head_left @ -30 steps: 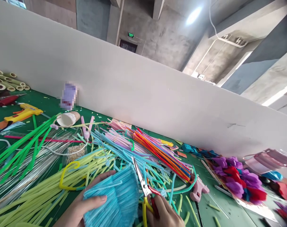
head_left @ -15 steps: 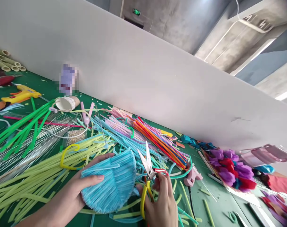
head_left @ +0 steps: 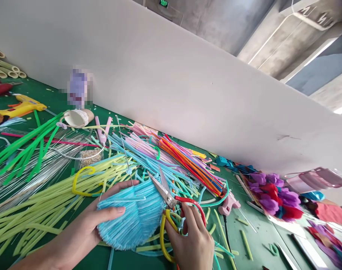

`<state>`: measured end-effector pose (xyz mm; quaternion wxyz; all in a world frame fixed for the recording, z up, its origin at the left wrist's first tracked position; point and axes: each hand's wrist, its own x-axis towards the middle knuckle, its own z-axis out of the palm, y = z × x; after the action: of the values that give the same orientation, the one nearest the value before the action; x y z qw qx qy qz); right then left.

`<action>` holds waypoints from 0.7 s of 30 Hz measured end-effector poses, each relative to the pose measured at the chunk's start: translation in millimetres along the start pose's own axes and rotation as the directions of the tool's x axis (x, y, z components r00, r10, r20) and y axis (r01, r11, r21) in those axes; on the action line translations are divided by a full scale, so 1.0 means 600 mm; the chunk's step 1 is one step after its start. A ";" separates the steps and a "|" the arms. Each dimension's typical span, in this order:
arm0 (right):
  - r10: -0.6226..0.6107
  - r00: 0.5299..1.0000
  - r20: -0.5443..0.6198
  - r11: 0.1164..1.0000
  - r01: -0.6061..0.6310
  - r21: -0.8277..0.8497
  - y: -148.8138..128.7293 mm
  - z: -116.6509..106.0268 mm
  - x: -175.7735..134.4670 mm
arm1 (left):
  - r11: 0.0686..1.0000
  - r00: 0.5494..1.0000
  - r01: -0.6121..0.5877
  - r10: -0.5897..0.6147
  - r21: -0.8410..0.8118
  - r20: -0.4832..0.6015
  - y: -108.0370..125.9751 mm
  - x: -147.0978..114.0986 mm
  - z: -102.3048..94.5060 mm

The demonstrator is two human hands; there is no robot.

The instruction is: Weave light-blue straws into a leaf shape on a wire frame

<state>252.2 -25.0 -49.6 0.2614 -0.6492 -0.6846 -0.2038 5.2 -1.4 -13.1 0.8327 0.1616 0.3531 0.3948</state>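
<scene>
My left hand (head_left: 103,213) grips a fan-shaped piece of blue pipe cleaners (head_left: 131,221), its thumb across the front and its fingers behind. In my right hand (head_left: 192,236) is a pair of scissors (head_left: 166,195) with one red and one yellow handle. The blades stand apart, at the upper right edge of the blue piece; whether they touch it I cannot tell. A thin wire (head_left: 123,146) rises behind the piece.
Yellow-green pipe cleaners (head_left: 47,202) lie to the left, orange and red ones (head_left: 184,163) behind. A yellow glue gun (head_left: 21,107) is at far left, a pink one (head_left: 229,204) right of my hands. Purple and red flowers (head_left: 274,195) lie further right, before a white partition (head_left: 159,75).
The scissors have swung left, their tips now at the blue piece's upper edge and the handles spread wider. My left hand still holds the piece. The view has shifted slightly.
</scene>
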 end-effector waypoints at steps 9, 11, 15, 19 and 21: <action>0.001 1.000 0.028 0.999 0.000 -0.036 0.005 -0.004 0.000 | 1.000 1.000 0.005 -0.005 0.002 -0.016 -0.002 -0.002 0.006; -0.010 1.000 0.007 0.999 0.010 -0.041 0.007 -0.002 -0.001 | 1.000 1.000 0.010 -0.010 0.003 -0.007 -0.001 -0.002 0.005; -0.051 0.999 -0.013 0.996 0.050 -0.067 0.015 0.002 -0.002 | 1.000 1.000 0.014 -0.014 0.000 0.012 0.000 0.000 0.001; -0.107 0.994 0.034 0.991 0.109 -0.074 0.024 0.000 -0.002 | 1.000 1.000 0.020 -0.020 0.005 0.005 0.000 0.001 0.001; -0.120 0.992 0.038 0.989 0.122 -0.080 0.026 -0.002 0.000 | 1.000 1.000 0.009 -0.009 -0.001 0.013 -0.001 0.001 0.002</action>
<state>267.8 -24.4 -49.3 0.2100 -0.6200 -0.7180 -0.2365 6.3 -1.3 -12.8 0.8367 0.1623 0.3483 0.3903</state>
